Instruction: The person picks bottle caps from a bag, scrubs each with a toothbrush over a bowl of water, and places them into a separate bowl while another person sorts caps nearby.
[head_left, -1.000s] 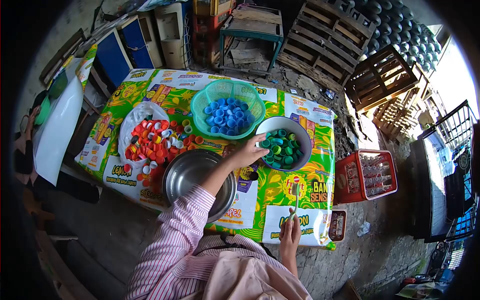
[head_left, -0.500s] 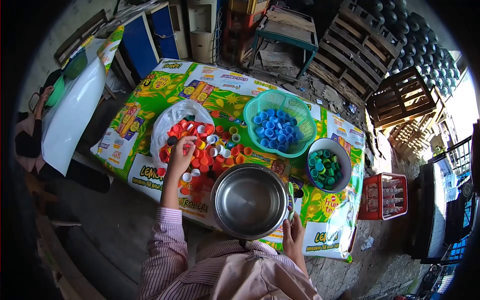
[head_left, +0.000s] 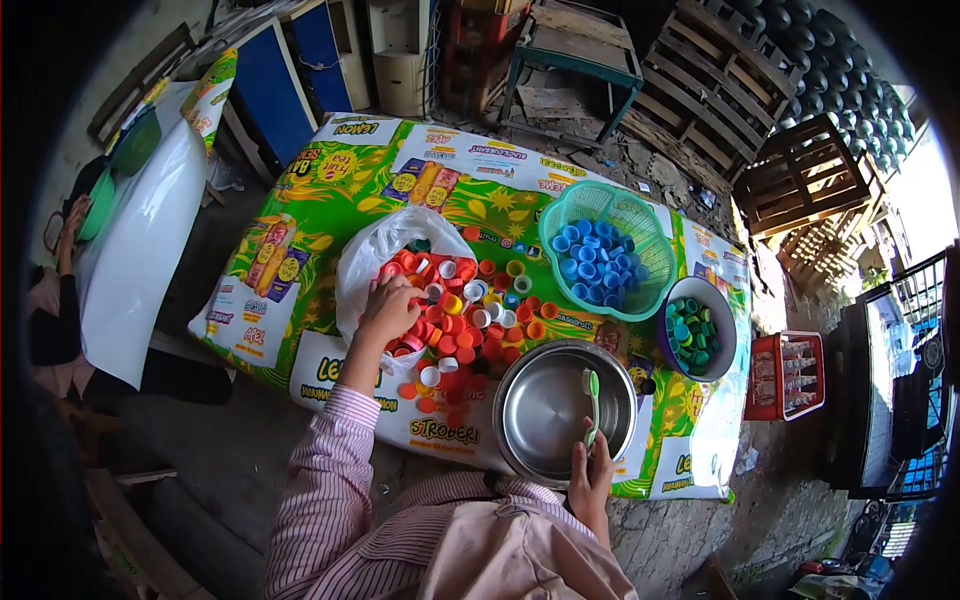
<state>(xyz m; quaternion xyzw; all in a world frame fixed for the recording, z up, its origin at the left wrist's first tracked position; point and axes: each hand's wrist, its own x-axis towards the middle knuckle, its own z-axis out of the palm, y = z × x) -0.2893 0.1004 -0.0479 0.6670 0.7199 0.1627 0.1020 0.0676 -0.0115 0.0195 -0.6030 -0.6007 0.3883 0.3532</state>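
Note:
My left hand [head_left: 392,312] rests on a pile of red bottle caps [head_left: 465,340], its fingers spread and partly bent beside the mouth of a clear plastic bag [head_left: 362,262]. White, yellow and orange caps are mixed in. Whatever lies under the palm is hidden. In my right hand [head_left: 592,478], a green toothbrush [head_left: 595,405] is gripped by its handle, bristle end up over a steel bowl [head_left: 530,420]. The bowl looks bare inside and stands at the near table edge.
A turquoise basket [head_left: 655,270] holds blue caps, and a purple-rimmed bowl [head_left: 727,330] holds green ones. Both stand right of the pile on the printed table cover [head_left: 290,190]. A red bottle crate [head_left: 787,375] is on the floor. Another person's hand [head_left: 72,215] shows far left.
The view has shifted, so the table things sit further right. My left hand has lowered onto the caps. The toothbrush has come from the bowl's right side to over the bowl.

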